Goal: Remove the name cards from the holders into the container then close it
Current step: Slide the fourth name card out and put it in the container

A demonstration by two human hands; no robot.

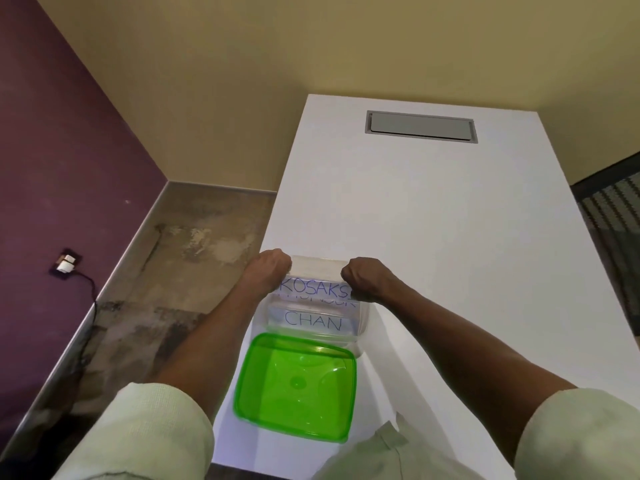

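A clear card holder [317, 266] carrying a white name card [313, 289] lettered "KOSAKS" is held over the far side of a clear container [363, 320]. My left hand [272, 268] grips its left end and my right hand [363, 278] grips its right end, both with fingers closed. Inside the container lies a card reading "CHAN" [311, 320], with another card partly hidden behind the held one. The green lid [298, 386] lies flat on the white table [433, 220], just in front of the container.
A grey hatch [420, 126] is set into the far end of the table. The table's left edge runs close beside the container, with bare floor [166, 271] below. A wall socket with a plug and cable [65, 265] is on the purple wall.
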